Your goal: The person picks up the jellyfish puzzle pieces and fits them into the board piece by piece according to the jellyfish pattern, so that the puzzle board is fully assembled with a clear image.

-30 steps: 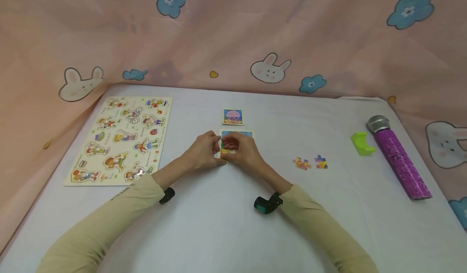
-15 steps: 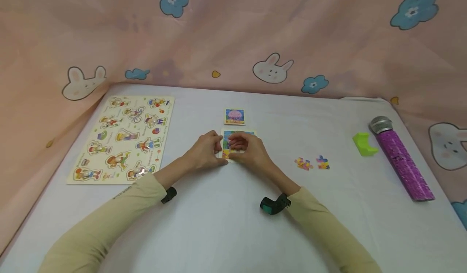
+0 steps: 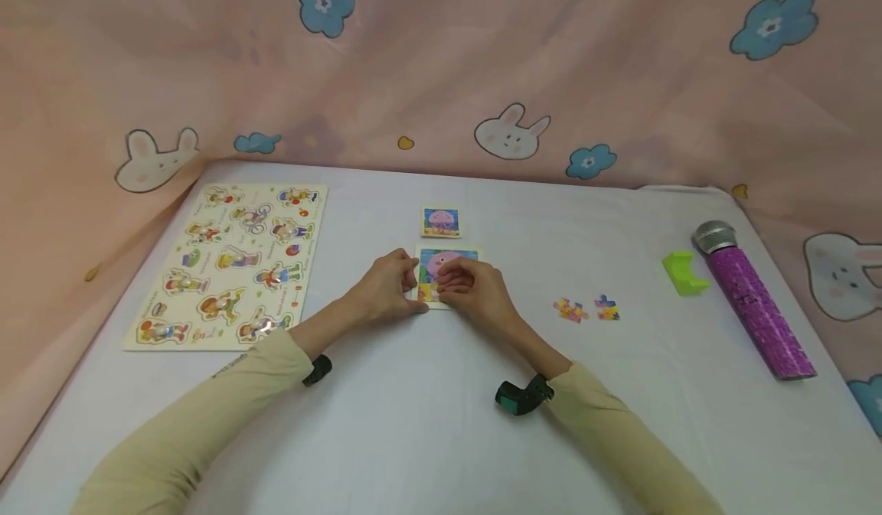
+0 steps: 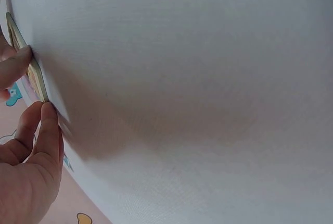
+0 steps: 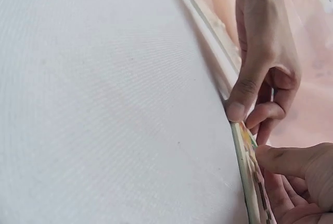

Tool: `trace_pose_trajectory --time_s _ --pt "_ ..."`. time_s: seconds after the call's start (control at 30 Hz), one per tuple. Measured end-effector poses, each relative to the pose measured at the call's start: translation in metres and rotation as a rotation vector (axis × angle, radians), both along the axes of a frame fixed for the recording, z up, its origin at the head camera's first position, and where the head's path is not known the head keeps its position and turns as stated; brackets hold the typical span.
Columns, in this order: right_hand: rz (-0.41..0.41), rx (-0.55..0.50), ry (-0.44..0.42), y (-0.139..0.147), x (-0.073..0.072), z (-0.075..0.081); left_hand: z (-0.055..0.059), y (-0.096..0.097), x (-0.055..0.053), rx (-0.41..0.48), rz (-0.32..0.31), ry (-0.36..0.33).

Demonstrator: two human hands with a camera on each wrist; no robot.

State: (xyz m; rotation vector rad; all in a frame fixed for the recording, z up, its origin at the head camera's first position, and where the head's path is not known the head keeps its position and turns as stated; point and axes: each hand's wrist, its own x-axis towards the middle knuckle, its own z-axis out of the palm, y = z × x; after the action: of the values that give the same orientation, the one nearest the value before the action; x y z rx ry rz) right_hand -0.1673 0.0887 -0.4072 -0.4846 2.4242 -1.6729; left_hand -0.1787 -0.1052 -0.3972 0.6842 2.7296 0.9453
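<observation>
In the head view a small jigsaw board [image 3: 451, 254] with a pale border lies flat on the table, a pink jellyfish picture showing in part. My left hand [image 3: 384, 289] holds its left side, thumb near the front corner and index finger farther back. My right hand [image 3: 478, 293] is curled over the board's right half, covering it, with thumb and fingertips on the picture. I cannot tell if a piece is between them. Beyond the board lies a small jellyfish card [image 3: 441, 223]. In the right wrist view, my left thumb [image 5: 237, 111] rests at the jigsaw board's [image 5: 240, 153] edge.
Two loose jigsaw pieces lie to the right: a pink-yellow piece [image 3: 570, 310] and a blue-yellow piece [image 3: 607, 308]. A peg puzzle board [image 3: 227, 266] with figures lies at the left. Farther right are a lime-green block [image 3: 684, 273] and a glittery purple microphone [image 3: 758, 308].
My right hand has shifted right over the jigsaw board, uncovering part of the pink jellyfish that it hid before. My left hand keeps its place at the left side.
</observation>
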Motion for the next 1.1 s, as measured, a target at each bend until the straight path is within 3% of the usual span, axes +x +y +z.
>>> trace_pose_trajectory --time_s 0.17,0.4,0.63,0.87,1.1 --pt "-0.017 -0.085 -0.061 0.019 0.002 0.002 0.001 0.000 0.001 -0.012 0.003 -0.010" --pt "-0.079 -0.123 -0.105 0.060 0.003 -0.002 0.003 0.000 0.002 -0.013 0.004 0.000" --pt "-0.172 -0.055 -0.078 0.104 0.013 0.006 0.001 0.000 0.001 -0.014 0.000 0.007" --pt "-0.230 0.015 0.025 0.150 0.022 0.008 0.001 0.000 0.002 0.002 -0.002 0.005" --pt "-0.222 0.253 0.084 0.180 0.033 0.006 0.003 0.000 0.003 0.013 0.002 -0.012"
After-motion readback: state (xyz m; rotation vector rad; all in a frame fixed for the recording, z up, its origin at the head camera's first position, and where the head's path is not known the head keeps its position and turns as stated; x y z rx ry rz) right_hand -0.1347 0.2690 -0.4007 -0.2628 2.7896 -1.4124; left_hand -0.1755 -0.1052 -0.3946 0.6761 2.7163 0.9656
